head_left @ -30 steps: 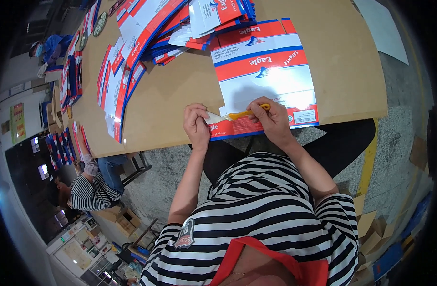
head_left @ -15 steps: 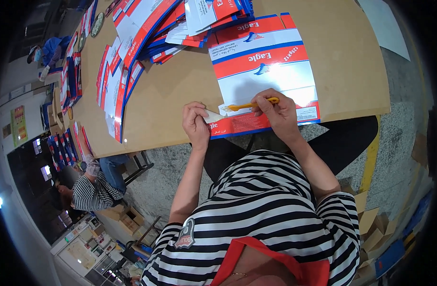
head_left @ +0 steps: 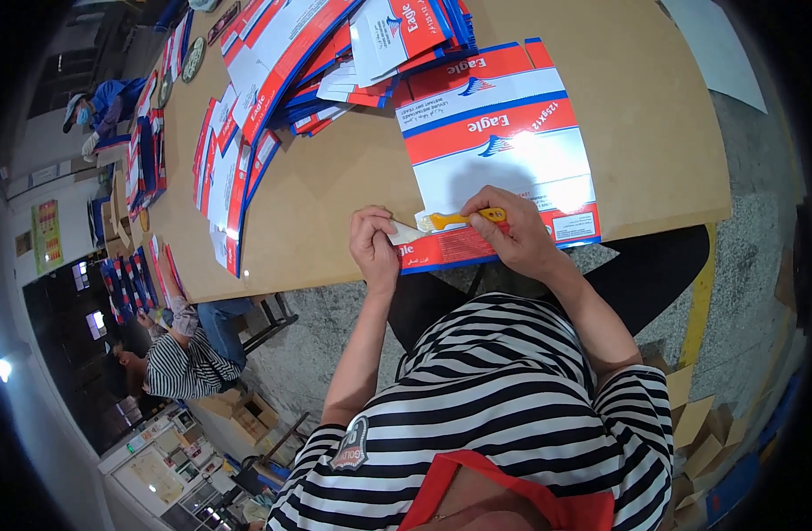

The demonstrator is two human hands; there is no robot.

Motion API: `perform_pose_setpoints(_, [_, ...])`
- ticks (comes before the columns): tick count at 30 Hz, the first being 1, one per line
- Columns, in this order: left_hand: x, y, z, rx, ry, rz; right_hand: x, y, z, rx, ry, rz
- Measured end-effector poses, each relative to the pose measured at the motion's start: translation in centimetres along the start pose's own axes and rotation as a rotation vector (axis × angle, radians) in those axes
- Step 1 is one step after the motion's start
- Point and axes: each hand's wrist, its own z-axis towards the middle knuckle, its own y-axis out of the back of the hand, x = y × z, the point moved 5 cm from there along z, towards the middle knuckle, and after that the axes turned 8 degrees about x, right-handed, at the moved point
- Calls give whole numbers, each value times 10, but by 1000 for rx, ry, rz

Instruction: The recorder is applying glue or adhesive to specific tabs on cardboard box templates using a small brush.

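Note:
In front of me a flat, unfolded carton (head_left: 525, 173), printed red, white and blue, lies at the table's near edge. My left hand (head_left: 373, 248) is closed on its near left corner, pinching a flap (head_left: 404, 234) that is bent up with its pale inner side showing. Between the thumb and fingers of my right hand (head_left: 519, 237) is a small brush (head_left: 446, 221) with a yellow handle. Its pale bristles point left and touch, or nearly touch, the carton beside the bent flap. Whether anything is on the bristles is too small to tell.
A fanned pile of similar flat cartons (head_left: 273, 75) covers the table's far left. Round dishes, one being a green-rimmed dish (head_left: 193, 59), stand beyond it. Co-workers sit along the left, one in a striped shirt (head_left: 189, 363). Open cardboard boxes (head_left: 707, 434) stand on the floor at right.
My right hand and the brush have shifted slightly left along the carton, toward the bent flap. The left hand keeps its hold on the corner. The whole view has shifted a little.

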Motion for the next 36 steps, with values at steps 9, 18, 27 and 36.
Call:
perform_pose_setpoints(9, [1, 1, 1, 7, 9, -15, -2, -6, 6, 46, 44, -67])
perform_pose_setpoints(18, [0, 0, 1, 11, 2, 2, 1, -6, 9, 26, 65, -99])
perform_pose_setpoints(27, [2, 1, 0, 9, -4, 10, 6, -5, 8, -10, 77, -101])
perform_pose_setpoints(36, [0, 2, 1, 7, -17, 38, 8, -1, 6, -12, 54, -79])
